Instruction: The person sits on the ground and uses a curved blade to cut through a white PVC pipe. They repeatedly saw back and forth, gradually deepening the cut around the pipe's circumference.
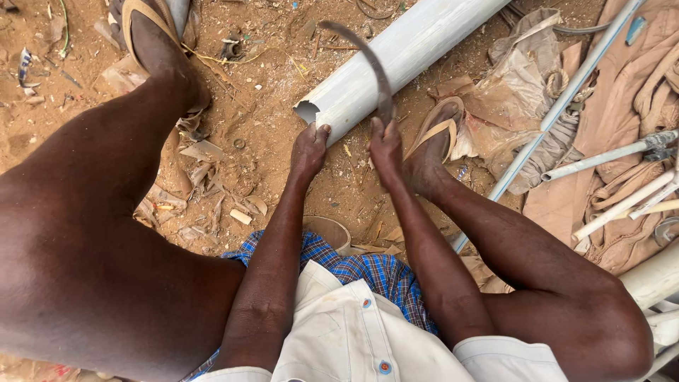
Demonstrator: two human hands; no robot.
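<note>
I sit low on sandy ground with my knees spread. My left hand (308, 150) presses on the broken near end of a wide grey plastic pipe (403, 55) that lies slanting away to the upper right. My right hand (386, 150) is shut on the handle of a curved sickle-like blade (370, 62), which arcs up over the pipe's end. My right foot in a tan sandal (437, 138) rests beside the pipe; my left foot in its sandal (152, 35) is planted at the upper left.
Several thin grey pipes (566, 99) and pipe fittings (658, 145) lie at the right on brown cloth and torn sacks (516, 78). Scraps of cardboard and litter (205, 177) are strewn over the sand. More white pipes (654, 279) sit by my right knee.
</note>
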